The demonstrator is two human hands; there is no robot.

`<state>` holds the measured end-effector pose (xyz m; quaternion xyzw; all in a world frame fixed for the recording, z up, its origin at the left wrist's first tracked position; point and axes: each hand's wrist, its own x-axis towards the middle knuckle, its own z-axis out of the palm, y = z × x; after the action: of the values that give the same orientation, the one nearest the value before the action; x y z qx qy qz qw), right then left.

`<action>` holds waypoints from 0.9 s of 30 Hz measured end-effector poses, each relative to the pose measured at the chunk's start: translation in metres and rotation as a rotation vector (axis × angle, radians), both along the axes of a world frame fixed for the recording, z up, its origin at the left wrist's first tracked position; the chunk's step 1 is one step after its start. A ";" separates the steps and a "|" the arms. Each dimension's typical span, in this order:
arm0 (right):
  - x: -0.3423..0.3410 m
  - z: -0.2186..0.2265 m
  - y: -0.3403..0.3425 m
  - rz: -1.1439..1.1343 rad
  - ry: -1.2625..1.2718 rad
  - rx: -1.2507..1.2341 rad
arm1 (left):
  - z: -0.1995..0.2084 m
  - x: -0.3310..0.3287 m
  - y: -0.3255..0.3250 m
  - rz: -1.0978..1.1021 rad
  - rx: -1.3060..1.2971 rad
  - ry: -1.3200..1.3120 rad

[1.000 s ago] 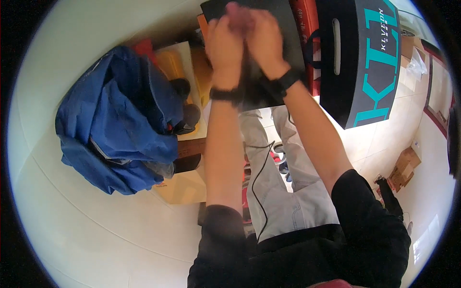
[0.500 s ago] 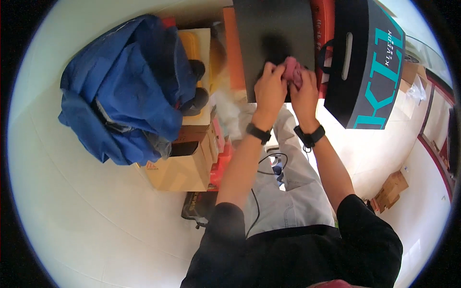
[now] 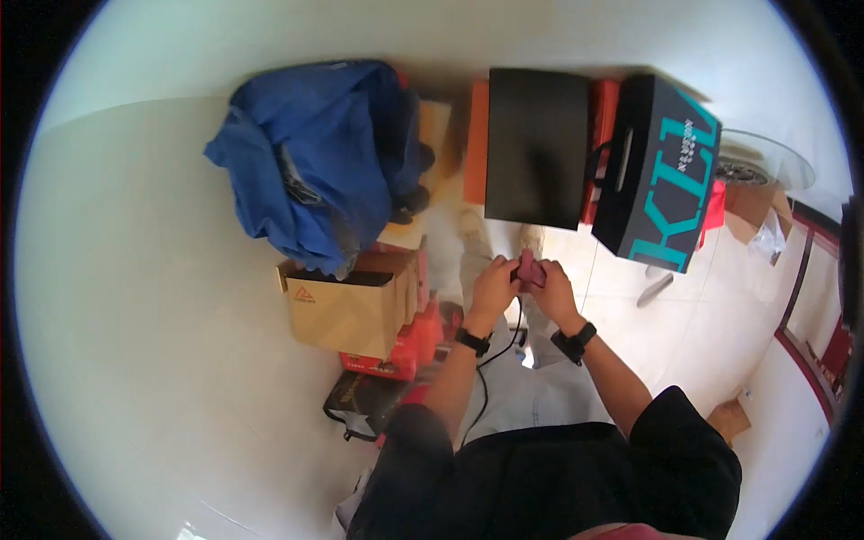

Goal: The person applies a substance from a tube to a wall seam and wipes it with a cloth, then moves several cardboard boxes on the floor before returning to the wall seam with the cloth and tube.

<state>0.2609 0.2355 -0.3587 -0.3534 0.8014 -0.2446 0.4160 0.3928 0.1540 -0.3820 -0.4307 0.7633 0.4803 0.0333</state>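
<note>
A small crumpled dusty-pink cloth is held between my two hands in front of my legs. My left hand is closed on its left side, and my right hand grips the right side. What the cloth covers, if anything, is hidden. Just beyond my hands lies a flat black box with a dull dark top. A thin black cable runs below my left hand, across my trousers.
A large black carton with teal lettering stands right of the black box, with a red box between them. Leftward are a blue fabric bundle, an opened brown cardboard box and a red carton. A glass disc is far right.
Both hands have drawn back from over the black box toward my body, the pink cloth still between them. The whole view has shifted, showing more of the wall beyond the boxes.
</note>
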 end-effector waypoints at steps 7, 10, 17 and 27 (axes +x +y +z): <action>-0.061 0.121 -0.037 -0.044 0.051 -0.360 | 0.144 -0.061 -0.035 0.146 -0.175 0.148; -0.092 0.191 -0.051 -0.072 0.043 -0.441 | 0.203 -0.090 -0.052 0.152 -0.292 0.336; -0.138 0.301 -0.062 -0.089 0.159 -0.781 | 0.325 -0.137 -0.073 0.066 -0.558 0.555; -0.191 0.424 -0.113 -0.145 0.472 -1.193 | 0.444 -0.209 -0.130 -0.080 -0.897 0.876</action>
<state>0.0699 0.1229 0.0656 -0.5130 0.6195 -0.5915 -0.0568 0.1838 0.0239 0.0624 -0.1369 0.8489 0.2434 -0.4487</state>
